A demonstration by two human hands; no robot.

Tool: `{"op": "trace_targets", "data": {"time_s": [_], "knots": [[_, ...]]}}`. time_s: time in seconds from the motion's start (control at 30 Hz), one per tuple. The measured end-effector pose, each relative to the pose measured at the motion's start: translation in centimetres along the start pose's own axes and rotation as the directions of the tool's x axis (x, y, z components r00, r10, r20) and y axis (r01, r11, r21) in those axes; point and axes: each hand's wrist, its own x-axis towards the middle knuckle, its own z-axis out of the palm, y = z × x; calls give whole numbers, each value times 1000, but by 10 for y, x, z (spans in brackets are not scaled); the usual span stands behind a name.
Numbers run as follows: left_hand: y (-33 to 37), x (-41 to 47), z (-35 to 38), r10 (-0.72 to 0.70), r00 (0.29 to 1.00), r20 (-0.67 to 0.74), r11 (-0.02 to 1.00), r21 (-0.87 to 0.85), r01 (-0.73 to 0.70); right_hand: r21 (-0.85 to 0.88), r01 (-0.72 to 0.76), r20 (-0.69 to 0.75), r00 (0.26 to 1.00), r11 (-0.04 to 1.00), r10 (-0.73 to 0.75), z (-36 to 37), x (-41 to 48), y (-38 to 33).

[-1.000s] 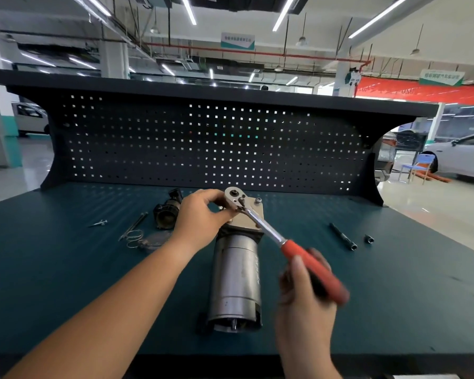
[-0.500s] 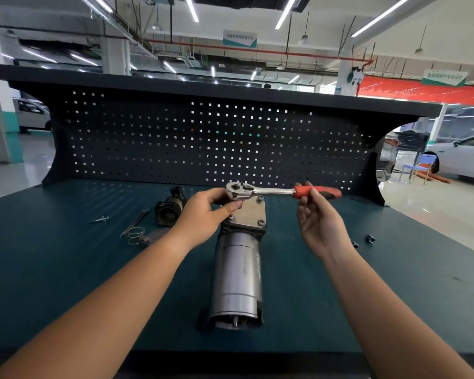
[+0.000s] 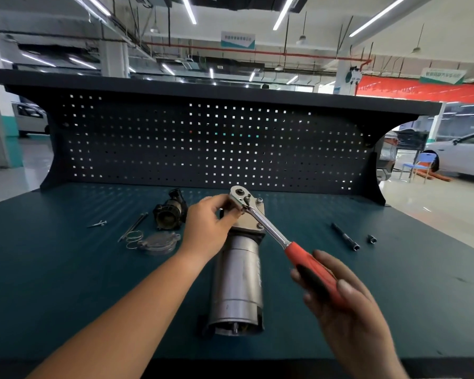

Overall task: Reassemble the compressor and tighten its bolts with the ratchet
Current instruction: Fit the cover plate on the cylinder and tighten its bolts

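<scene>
Left hand point(image 3: 208, 228) pinches the ratchet point(image 3: 268, 233) head on the compressor point(image 3: 237, 283) — far end. Right hand point(image 3: 345, 310) grips the handle, angled near-right.

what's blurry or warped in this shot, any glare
Head view: right hand and the ratchet at its red handle are motion-blurred, left hand sharper; the wide-angle lens bows the pegboard's top edge; ceiling strip lights are blown out, sheen on the compressor body.

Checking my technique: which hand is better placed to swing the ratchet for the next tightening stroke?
The right. The right hand grips the ratchet by its red handle, giving leverage; the left hand holds the ratchet head on the compressor, steadying it.
</scene>
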Motion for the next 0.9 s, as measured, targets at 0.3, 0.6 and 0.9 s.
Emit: {"op": "trace_targets", "data": {"time_s": [0.3, 0.6, 0.9], "knots": [[6, -3, 5, -2, 997, -83, 1000, 20, 3, -837, 86, 255, 935, 541, 245, 35, 17, -32], [10, -3, 14, -89, 988, -126, 995, 33, 94, -344, -226, 267, 907, 911, 326, 105, 2, 27], [15, 1, 3, 50, 968, -247, 989, 145, -14, -434, -239, 261, 890, 869, 375, 106, 3, 23]]}}
